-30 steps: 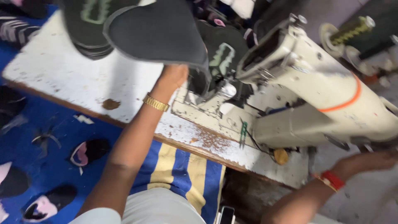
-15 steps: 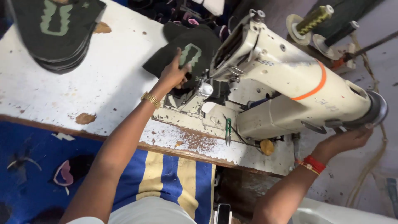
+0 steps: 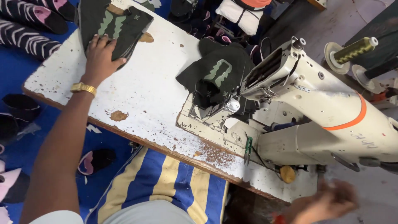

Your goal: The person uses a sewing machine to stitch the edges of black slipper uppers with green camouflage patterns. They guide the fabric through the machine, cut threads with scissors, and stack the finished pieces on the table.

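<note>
white, chipped worktable (image 3: 149, 89) runs across in front of me, over a blue floor littered with shoe pieces. my left hand (image 3: 100, 58) lies flat, fingers spread, on the stack of dark shoe pieces (image 3: 114, 27) at the far left corner. another dark piece (image 3: 215, 76) sits under the sewing machine (image 3: 331, 120). my right hand (image 3: 327, 201) is blurred, low at the right, seemingly open and holding nothing.
</note>
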